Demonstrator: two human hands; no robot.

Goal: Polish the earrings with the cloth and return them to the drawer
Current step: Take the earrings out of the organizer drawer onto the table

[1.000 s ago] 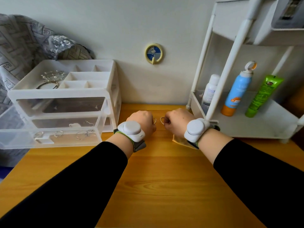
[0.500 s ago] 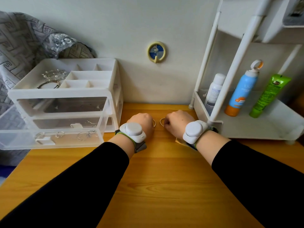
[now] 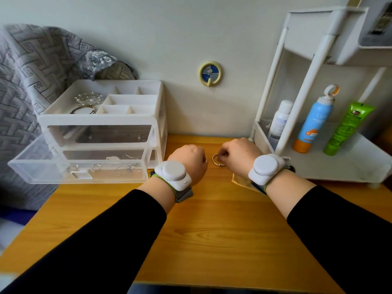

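My right hand (image 3: 239, 154) pinches a thin hoop earring (image 3: 216, 160) just above the wooden table, fingers closed on its right side. My left hand (image 3: 188, 160) is curled into a fist a little to the left, and a sliver of a second hoop earring (image 3: 205, 159) shows at its fingertips. A yellow cloth (image 3: 240, 181) lies on the table under my right wrist, mostly hidden. The clear bottom drawer (image 3: 27, 170) of the jewellery organiser stands pulled out at the left, with several small earrings inside.
The white organiser (image 3: 157, 124) has an open top tray with bracelets. A white shelf rack (image 3: 350, 166) at the right holds a white bottle, a blue spray can and a green tube. Grey quilted fabric (image 3: 25, 81) lies at the left. A round hook (image 3: 210, 73) hangs on the wall.
Both hands stay close together over the table with the hoops between them; only the camera has shifted slightly.
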